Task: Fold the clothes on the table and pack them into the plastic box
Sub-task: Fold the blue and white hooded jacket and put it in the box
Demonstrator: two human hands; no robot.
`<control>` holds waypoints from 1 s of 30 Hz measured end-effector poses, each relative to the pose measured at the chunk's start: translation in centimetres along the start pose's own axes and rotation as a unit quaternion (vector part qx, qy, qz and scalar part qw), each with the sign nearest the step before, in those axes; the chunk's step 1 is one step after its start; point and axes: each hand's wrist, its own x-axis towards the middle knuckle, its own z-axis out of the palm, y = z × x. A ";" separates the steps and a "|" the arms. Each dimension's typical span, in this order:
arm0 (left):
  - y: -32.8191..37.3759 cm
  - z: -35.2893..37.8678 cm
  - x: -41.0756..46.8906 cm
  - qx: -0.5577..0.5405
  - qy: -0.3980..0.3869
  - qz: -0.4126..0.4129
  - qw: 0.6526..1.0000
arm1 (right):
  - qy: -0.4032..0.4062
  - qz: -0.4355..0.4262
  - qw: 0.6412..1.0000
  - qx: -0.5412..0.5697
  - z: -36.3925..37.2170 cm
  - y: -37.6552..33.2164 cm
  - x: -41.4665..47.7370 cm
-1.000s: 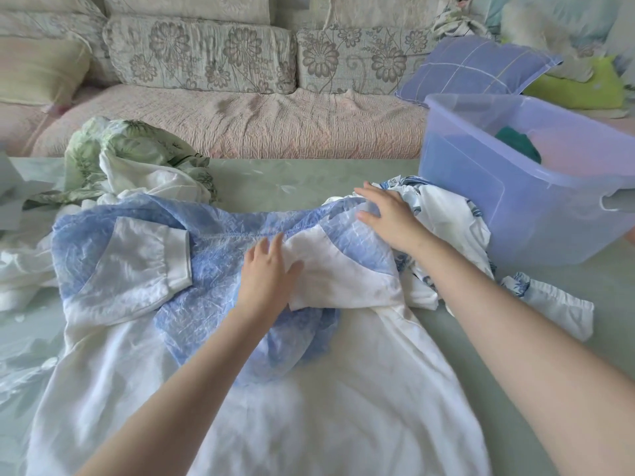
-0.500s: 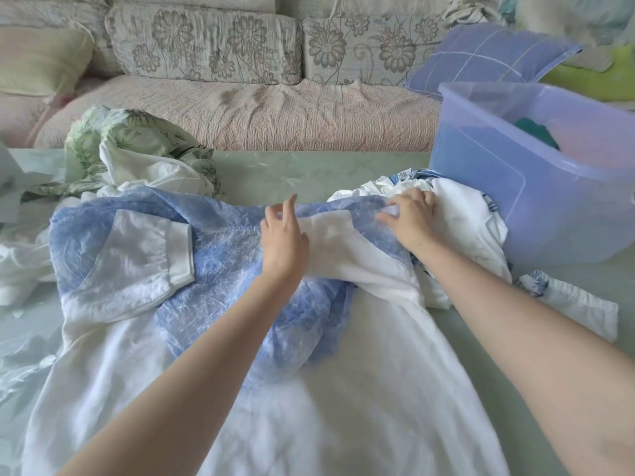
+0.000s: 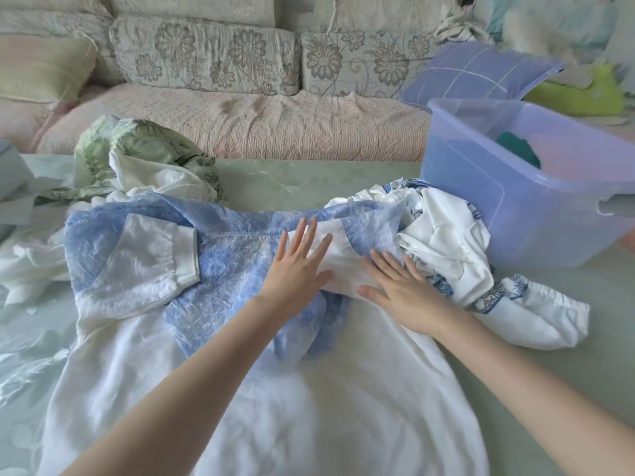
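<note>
Left hand [image 3: 295,273] and right hand [image 3: 400,290] lie flat, fingers spread, on the blue-and-white dress [image 3: 233,266] — right of the fingertips a crumpled white garment [image 3: 443,242] meets the plastic box [image 3: 515,214]; open table [image 3: 281,187] beyond them.

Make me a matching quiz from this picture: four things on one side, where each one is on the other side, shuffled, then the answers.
Things
1. plastic box
2. green leaf-print garment
3. blue and white garment
4. checked pillow

Places
A. on the sofa
B. spread out under the left hand and right hand
C. crumpled at the far left of the table
D. standing at the table's right side

Pairs: 1-D, 2-C, 3-B, 4-A
</note>
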 end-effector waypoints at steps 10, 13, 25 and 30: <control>-1.7 -1.4 -3.7 -0.062 -0.080 -0.004 0.995 | 0.026 0.034 0.981 0.192 -0.7 -1.9 -1.1; -0.9 -3.2 -6.7 -0.117 -0.017 -0.008 0.993 | 0.216 0.135 0.928 0.272 -1.8 -1.4 -3.0; -8.1 -6.1 -19.0 -0.236 0.220 -0.276 0.905 | 0.209 -0.059 0.940 0.264 -2.6 -14.4 -6.4; -12.5 -6.0 -19.4 -0.257 0.208 -0.403 0.854 | 0.106 -0.141 0.953 0.247 -1.8 -23.2 -3.1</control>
